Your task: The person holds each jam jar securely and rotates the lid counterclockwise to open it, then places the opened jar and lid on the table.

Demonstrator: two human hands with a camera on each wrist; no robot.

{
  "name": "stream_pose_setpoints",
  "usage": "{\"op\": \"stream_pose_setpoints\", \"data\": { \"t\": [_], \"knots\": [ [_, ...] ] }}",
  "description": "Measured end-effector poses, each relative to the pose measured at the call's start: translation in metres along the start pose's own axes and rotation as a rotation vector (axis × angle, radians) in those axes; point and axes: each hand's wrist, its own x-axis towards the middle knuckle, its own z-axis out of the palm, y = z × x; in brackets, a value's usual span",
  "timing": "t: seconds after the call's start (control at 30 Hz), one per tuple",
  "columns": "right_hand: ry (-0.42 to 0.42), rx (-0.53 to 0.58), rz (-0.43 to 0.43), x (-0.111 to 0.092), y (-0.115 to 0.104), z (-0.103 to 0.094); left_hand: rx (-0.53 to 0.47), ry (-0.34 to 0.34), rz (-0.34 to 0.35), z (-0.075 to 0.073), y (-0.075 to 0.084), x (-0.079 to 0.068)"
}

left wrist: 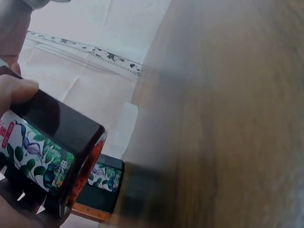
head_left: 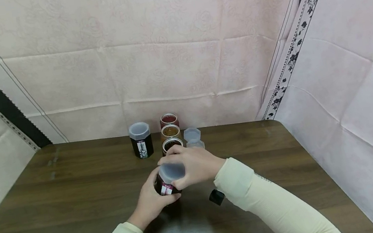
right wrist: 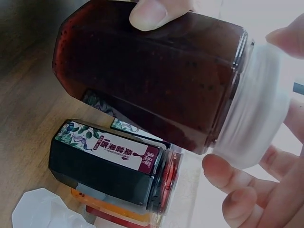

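Observation:
In the head view my left hand (head_left: 148,202) grips a dark jam jar (head_left: 167,188) by its body, above the table. The right hand (head_left: 195,164) holds the jar's frosted plastic lid (head_left: 172,171) from above. The right wrist view shows the jar lying tilted, its lid (right wrist: 259,107) still on the mouth, with fingers and thumb around the rim. The jar's label (left wrist: 40,152), with leaves and a bird, faces the left wrist camera. Just beyond the hands stands an uncovered dark jar (head_left: 172,144), partly hidden by the right hand.
An amber jar (head_left: 170,131) and a red jar (head_left: 169,119), both lidless, line up behind. To their left stands a lidded dark jar (head_left: 141,147). Loose frosted lids (head_left: 192,134) lie to the right. A cloth wall (head_left: 179,68) borders the table's far edge.

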Motion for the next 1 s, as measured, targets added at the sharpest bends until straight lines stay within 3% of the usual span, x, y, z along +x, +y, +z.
{"op": "stream_pose_setpoints", "data": {
  "t": [0.43,1.0],
  "knots": [
    [-0.036,-0.017,0.008,-0.0032,-0.0017,0.001,0.024,-0.059,0.039,-0.003,-0.0099,0.0019],
    [-0.013,-0.01,-0.031,-0.0057,-0.0039,-0.0016,0.009,-0.076,0.046,-0.0041,-0.0071,0.0018]
  ]
}}
